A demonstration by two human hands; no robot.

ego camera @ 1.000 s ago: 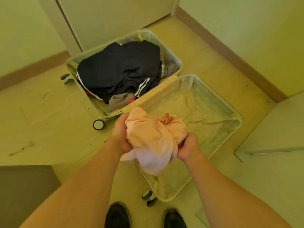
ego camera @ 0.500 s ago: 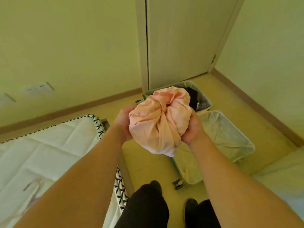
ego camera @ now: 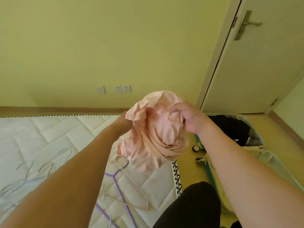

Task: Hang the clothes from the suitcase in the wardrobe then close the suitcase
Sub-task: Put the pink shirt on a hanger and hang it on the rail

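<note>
a person's two hands hold one crumpled peach garment (ego camera: 158,129) in the air above the bed's (ego camera: 49,137) right edge. the right hand (ego camera: 185,117) curls its fingers into the cloth; the left hand (ego camera: 122,120) is mostly hidden behind it, so its hold cannot be told. at least two hangers, one purple (ego camera: 117,181) and one white (ego camera: 136,183), lie on the mattress near that edge, partly cut off. on the floor by the door (ego camera: 256,63), one open suitcase (ego camera: 256,142) holds dark clothes (ego camera: 230,129), half hidden by the right arm.
</note>
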